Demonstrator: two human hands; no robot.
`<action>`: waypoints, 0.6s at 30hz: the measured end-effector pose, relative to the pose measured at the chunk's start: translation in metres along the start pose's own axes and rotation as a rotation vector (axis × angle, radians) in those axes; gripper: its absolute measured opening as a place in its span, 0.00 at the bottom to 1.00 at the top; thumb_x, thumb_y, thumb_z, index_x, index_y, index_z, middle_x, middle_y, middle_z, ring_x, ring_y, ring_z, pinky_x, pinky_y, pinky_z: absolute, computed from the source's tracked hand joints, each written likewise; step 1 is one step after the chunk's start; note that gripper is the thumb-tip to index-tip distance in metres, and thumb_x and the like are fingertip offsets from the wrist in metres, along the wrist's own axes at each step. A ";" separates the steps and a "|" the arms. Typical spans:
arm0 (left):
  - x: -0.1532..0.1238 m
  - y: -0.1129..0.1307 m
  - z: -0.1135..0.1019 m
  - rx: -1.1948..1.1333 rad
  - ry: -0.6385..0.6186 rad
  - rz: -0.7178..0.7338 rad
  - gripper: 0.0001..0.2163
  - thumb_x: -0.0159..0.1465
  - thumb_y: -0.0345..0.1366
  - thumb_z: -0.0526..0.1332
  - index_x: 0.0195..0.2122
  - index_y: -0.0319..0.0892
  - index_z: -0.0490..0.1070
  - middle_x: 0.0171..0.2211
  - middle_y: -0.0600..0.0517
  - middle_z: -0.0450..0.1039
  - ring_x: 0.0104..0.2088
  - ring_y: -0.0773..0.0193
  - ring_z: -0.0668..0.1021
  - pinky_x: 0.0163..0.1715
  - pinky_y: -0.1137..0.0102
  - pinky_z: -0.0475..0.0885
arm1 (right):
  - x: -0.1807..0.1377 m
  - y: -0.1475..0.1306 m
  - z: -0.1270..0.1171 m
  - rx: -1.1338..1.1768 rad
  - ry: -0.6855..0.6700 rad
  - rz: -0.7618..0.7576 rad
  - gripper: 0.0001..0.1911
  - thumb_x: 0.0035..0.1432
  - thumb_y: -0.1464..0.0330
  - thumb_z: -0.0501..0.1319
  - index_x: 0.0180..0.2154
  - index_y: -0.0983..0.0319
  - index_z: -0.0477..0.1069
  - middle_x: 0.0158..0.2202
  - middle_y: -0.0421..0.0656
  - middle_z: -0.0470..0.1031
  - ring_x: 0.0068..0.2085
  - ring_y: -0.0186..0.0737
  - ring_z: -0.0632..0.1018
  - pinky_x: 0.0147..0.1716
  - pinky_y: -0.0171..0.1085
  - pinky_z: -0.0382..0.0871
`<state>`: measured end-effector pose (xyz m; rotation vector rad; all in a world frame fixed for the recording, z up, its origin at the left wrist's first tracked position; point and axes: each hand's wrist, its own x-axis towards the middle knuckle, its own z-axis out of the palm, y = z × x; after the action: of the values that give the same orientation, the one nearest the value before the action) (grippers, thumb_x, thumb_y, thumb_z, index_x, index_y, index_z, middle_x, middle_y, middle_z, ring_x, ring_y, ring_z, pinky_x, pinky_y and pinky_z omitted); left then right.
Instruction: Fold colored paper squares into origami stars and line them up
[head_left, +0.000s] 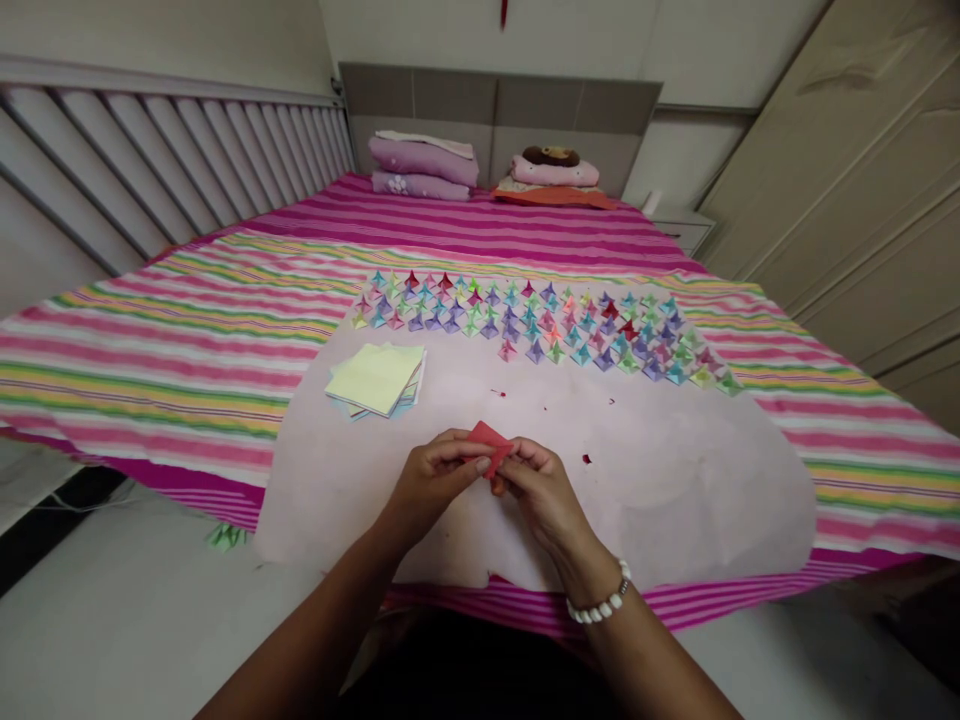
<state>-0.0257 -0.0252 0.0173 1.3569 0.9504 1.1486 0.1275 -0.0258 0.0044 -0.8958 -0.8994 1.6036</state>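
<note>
A small folded piece of red paper (489,437) is held between both hands above the pale sheet (465,540) on the bed. My left hand (439,475) pinches its left side with thumb and fingers. On its right side, the fingers of my right hand (536,485) close round the edge, a white beaded bracelet at that wrist. Part of the paper is hidden behind the fingers. Left of the hands lies a fanned stack of square paper (379,378), pale yellow on top. Beyond stand rows of small folded paper pieces (510,325) in many colours.
The pale sheet has small torn holes (587,459). Striped bedding (150,350) spreads on both sides. Folded purple bedding (424,165) and a pink bundle (555,172) sit by the headboard (450,95). Light green folded paper (226,537) lies on the floor at left.
</note>
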 end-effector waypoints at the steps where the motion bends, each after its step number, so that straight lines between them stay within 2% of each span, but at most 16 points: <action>1: 0.001 0.000 0.001 -0.005 0.016 -0.001 0.07 0.56 0.35 0.66 0.36 0.43 0.80 0.39 0.48 0.75 0.43 0.60 0.76 0.45 0.64 0.72 | 0.000 0.000 0.000 0.013 -0.012 0.004 0.03 0.46 0.69 0.66 0.25 0.61 0.74 0.18 0.37 0.73 0.21 0.32 0.70 0.25 0.33 0.63; 6: 0.002 0.000 0.002 0.042 0.097 0.041 0.06 0.54 0.33 0.67 0.34 0.42 0.80 0.36 0.49 0.75 0.39 0.61 0.77 0.40 0.68 0.73 | -0.002 -0.001 0.000 0.078 -0.089 -0.005 0.04 0.48 0.67 0.65 0.27 0.62 0.75 0.22 0.40 0.75 0.26 0.35 0.73 0.29 0.34 0.65; 9: 0.000 0.000 0.005 0.098 0.108 0.058 0.06 0.54 0.33 0.66 0.33 0.41 0.79 0.36 0.48 0.75 0.39 0.61 0.77 0.38 0.68 0.73 | -0.001 0.001 -0.001 0.021 -0.078 -0.032 0.06 0.49 0.66 0.67 0.28 0.62 0.75 0.22 0.39 0.75 0.25 0.34 0.73 0.29 0.34 0.65; 11: 0.000 -0.001 0.008 0.081 0.123 0.023 0.09 0.54 0.33 0.67 0.37 0.41 0.78 0.37 0.48 0.76 0.38 0.61 0.78 0.38 0.68 0.73 | 0.000 0.003 -0.002 -0.037 -0.046 -0.051 0.07 0.49 0.65 0.68 0.27 0.62 0.74 0.19 0.38 0.74 0.23 0.32 0.71 0.27 0.33 0.63; 15: -0.001 -0.003 0.010 -0.074 0.174 -0.090 0.25 0.53 0.35 0.67 0.53 0.39 0.68 0.35 0.50 0.78 0.36 0.62 0.79 0.38 0.67 0.73 | 0.001 0.005 -0.003 -0.084 0.005 -0.081 0.09 0.50 0.64 0.68 0.25 0.62 0.73 0.17 0.36 0.73 0.21 0.31 0.69 0.26 0.32 0.61; 18: 0.001 -0.003 0.008 -0.143 0.202 -0.135 0.28 0.54 0.37 0.67 0.55 0.36 0.65 0.30 0.51 0.79 0.32 0.63 0.78 0.37 0.67 0.73 | 0.001 0.005 -0.004 -0.097 0.004 -0.097 0.08 0.52 0.65 0.67 0.26 0.62 0.72 0.17 0.36 0.73 0.22 0.31 0.69 0.28 0.32 0.61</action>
<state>-0.0172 -0.0261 0.0143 1.0610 1.0662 1.2407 0.1290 -0.0257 -0.0023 -0.9083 -1.0097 1.4854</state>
